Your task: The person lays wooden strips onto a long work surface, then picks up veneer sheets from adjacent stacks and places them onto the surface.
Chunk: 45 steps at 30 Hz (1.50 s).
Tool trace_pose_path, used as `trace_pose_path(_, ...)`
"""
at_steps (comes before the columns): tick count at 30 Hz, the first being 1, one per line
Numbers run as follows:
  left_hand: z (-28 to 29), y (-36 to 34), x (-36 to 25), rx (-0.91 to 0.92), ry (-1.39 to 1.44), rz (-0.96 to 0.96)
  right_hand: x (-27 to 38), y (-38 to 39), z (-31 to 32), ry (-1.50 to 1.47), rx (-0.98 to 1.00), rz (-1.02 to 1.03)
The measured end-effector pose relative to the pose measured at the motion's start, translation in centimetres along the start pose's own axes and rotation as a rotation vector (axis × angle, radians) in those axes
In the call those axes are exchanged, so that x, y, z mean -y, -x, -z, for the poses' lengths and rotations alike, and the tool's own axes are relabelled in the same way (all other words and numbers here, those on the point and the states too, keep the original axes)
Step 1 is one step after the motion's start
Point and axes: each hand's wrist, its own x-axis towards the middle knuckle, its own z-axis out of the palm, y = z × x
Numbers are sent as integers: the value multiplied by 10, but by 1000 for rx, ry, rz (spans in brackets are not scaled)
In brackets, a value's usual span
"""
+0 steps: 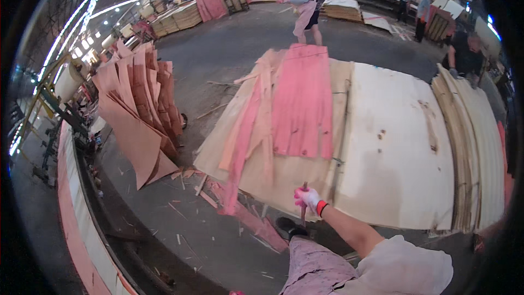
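My right hand (309, 199), in a pink and white glove with a red cuff, is closed on a thin upright stick (304, 216) at the near edge of a large stack of pale veneer sheets (237, 183). A pink sheet (300, 104) and torn pink strips (243, 169) lie on the stack, beside a white sheet (398, 147). A sliver of pink at the bottom edge looks like my gloved left hand (236, 292); its fingers are hidden.
Bent veneer sheets (136, 109) stand at left, beside a long conveyor (76, 196). A person (305, 3) holding wood stands beyond the stack; another (464, 54) bends at its right end. Scraps (256, 224) litter the floor. Further workers and stacks (341, 11) are behind.
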Motion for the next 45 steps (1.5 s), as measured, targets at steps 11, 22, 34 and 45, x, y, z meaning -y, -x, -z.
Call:
trace_pose_path(11,-131,-36,-112,-44,54,356,71,-182,-134,272,93,-393)
trace_pose_path(22,-228,-60,-249,90,459,336,268,-80,-202,-367,486,130)
trace_pose_path(34,-359,-56,-461,1085,-246,-185,174,80,-276,738,995,364)
trace_pose_path(45,-242,-25,-439,-248,-1151,-1032,108,23,-276,768,922,58)
